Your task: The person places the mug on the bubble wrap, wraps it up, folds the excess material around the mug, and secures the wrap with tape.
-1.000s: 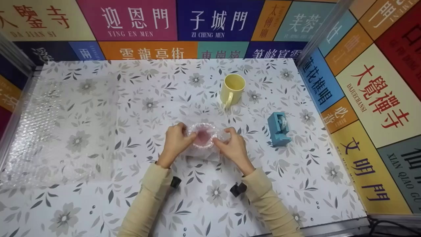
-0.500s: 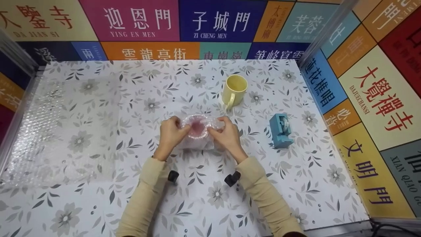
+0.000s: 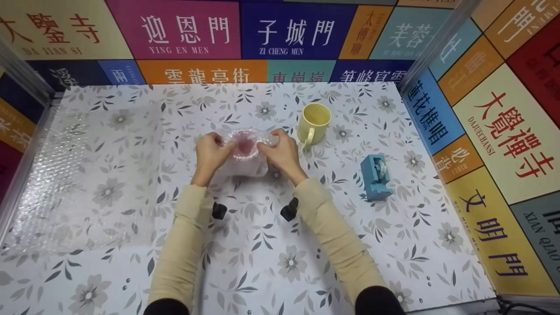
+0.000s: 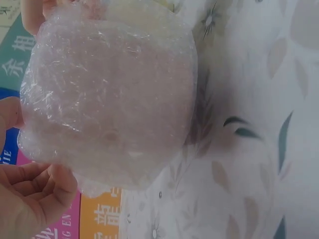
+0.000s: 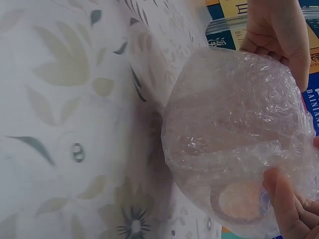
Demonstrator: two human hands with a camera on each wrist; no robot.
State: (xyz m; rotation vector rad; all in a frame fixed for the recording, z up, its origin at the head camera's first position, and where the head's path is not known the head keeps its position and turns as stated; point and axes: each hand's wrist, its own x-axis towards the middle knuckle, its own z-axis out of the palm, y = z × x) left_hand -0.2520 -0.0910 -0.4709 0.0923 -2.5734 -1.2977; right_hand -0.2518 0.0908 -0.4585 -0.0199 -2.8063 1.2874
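Observation:
A pink mug [image 3: 246,147] is wrapped in bubble wrap [image 3: 245,167], its open top facing up in the head view. My left hand [image 3: 211,153] pinches the wrap at the left of the rim, thumb over the edge. On the other side, my right hand [image 3: 282,153] pinches the wrap at the right of the rim. Through the plastic in the right wrist view, a ring-like handle [image 5: 215,200] shows faintly near the right hand [image 5: 291,206]. The left wrist view has the wrapped side [image 4: 109,94] close up. Whether the base touches the table cannot be told.
A yellow mug [image 3: 313,124] stands just beyond my right hand. Farther right is a blue tape dispenser [image 3: 376,178]. A flat sheet of bubble wrap [image 3: 87,183] covers the table's left side. Printed panels [image 3: 188,35] border the back and sides.
Both hands have carried the wrapped mug to the left and farther from me, still pinching the wrap at its rim. The yellow mug and tape dispenser have stayed put.

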